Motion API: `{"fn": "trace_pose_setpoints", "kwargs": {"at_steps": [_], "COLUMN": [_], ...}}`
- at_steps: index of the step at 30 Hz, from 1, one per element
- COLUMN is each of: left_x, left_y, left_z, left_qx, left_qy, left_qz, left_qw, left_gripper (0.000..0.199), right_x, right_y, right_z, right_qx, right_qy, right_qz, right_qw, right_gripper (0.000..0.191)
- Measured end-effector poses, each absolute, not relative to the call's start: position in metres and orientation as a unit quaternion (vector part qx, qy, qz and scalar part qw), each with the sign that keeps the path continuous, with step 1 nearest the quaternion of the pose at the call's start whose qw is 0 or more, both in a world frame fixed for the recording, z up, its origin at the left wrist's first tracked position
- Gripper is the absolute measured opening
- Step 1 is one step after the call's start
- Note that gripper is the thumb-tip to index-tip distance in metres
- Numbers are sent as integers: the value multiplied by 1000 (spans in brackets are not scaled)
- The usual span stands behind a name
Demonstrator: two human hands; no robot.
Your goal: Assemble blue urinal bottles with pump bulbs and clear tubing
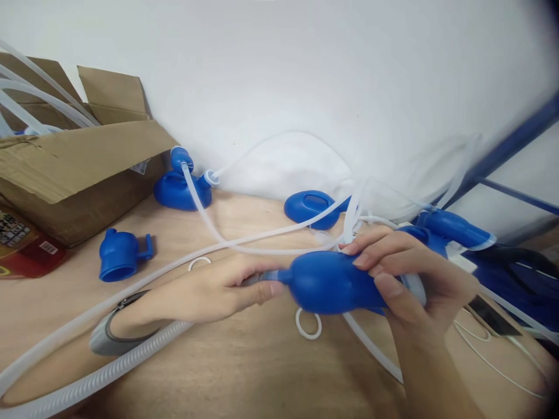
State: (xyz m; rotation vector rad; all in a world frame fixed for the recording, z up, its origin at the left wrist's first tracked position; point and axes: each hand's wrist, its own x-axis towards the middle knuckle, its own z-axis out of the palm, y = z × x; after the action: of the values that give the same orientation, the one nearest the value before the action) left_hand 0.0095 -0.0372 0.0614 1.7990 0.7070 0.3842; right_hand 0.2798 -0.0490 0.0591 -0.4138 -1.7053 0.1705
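In the middle of the head view is a blue plastic cup-shaped piece [325, 282] with a narrow nozzle and a pale rim at its wide end. My right hand [410, 273] is closed around its wide end. At the nozzle, my left hand [233, 288] pinches the end of a ribbed translucent hose [126, 358], which meets the nozzle and trails to the lower left. How far it sits on the nozzle I cannot tell. Below the blue piece lies a white ring [308, 324]; a second white ring [200, 265] is partly hidden behind my left hand.
A cardboard box [87, 157] with hoses stands at left, near a loose blue cup piece [119, 256]. Blue bottles [177, 192] with hoses stand by the wall, another blue bottle [305, 206] behind my hands. At right are a blue piece [456, 228] and a phone [491, 317].
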Motion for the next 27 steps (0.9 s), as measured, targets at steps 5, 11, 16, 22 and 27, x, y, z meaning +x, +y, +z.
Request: {"fn": "trace_pose_setpoints", "kwargs": {"at_steps": [5,11,16,22,27], "left_x": [5,4,7,10,12], "left_y": [-29,-26,-19,-38,-51], "left_z": [56,56,39,48,63], "left_qx": [637,620,544,617,777], "left_qy": [284,272,163,247,325], "left_qz": [117,22,-15,36,101], "left_qw": [707,736,823,746,529], "left_gripper": [47,57,47,60,52], "right_x": [283,288,291,292,291], "right_y": [-47,-42,-40,-40,-36], "right_z": [60,63,63,55,58], "right_qx": [-166,-138,-122,-113,-116], "right_qy": [-753,-771,-767,-748,-760], "right_qz": [76,76,89,116,91], "right_qw": [633,617,624,644,633], "right_gripper": [15,13,11,9,12]}}
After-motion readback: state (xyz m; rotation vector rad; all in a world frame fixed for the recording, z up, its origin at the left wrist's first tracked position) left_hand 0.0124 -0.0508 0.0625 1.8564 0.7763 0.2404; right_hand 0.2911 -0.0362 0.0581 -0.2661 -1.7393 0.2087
